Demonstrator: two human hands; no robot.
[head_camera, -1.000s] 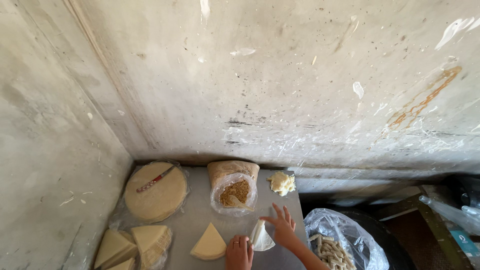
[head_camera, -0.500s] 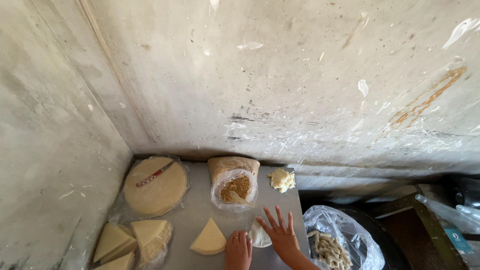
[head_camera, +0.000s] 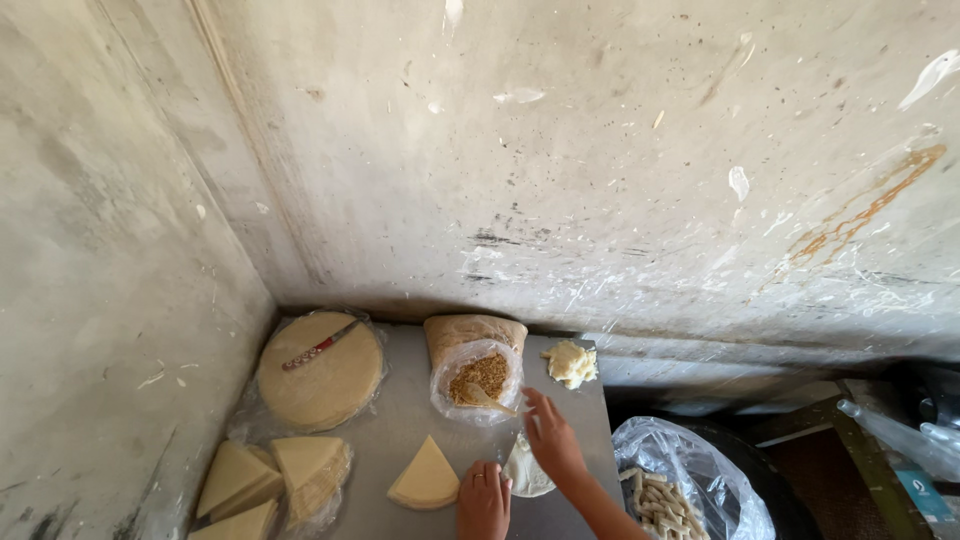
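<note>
Two hands: left hand (head_camera: 484, 500), right hand (head_camera: 552, 440), perhaps touching dough sheet (head_camera: 524, 470), table edge (head_camera: 606, 440) near

**Plastic bags on and beside the table**

I see 3 packages. A clear plastic bag of brown crumbly filling (head_camera: 478, 372) stands open at the back of the grey table, against the wall. A clear plastic wrap (head_camera: 320, 372) lies under the round stack at the back left. A clear plastic bag of pale rolled pieces (head_camera: 690, 480) sits off the table's right edge.

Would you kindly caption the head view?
Two hands, left hand and right hand, fold a pastry piece near the filling bag.
</note>
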